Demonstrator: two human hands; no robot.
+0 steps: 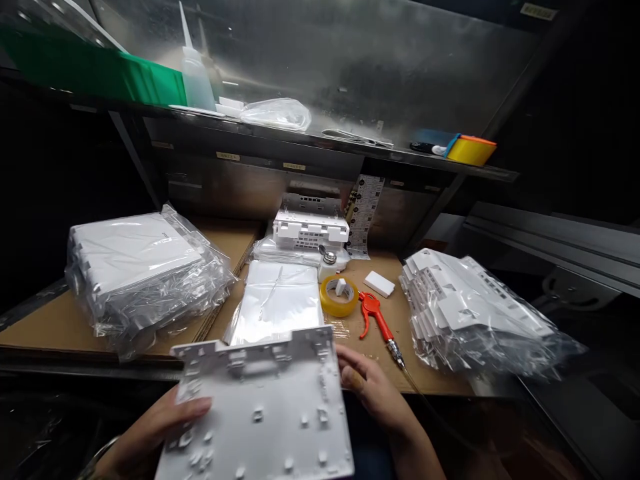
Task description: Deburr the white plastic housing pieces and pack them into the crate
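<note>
A white moulded plastic panel (265,413) with small clips and posts on its face lies in both my hands at the near edge of the bench. My left hand (155,427) grips its left side, thumb resting on top. My right hand (370,387) holds the right edge, fingers curled round it. Just beyond the panel lies a stack of clear plastic bags (277,300).
A bagged pile of white panels (140,273) sits at the left, another (475,307) at the right. Yellow tape roll (339,297), red air blow gun (377,320), small white block (379,284) and stacked white parts (310,230) lie mid-bench. The shelf (330,143) above carries a squeeze bottle (196,73).
</note>
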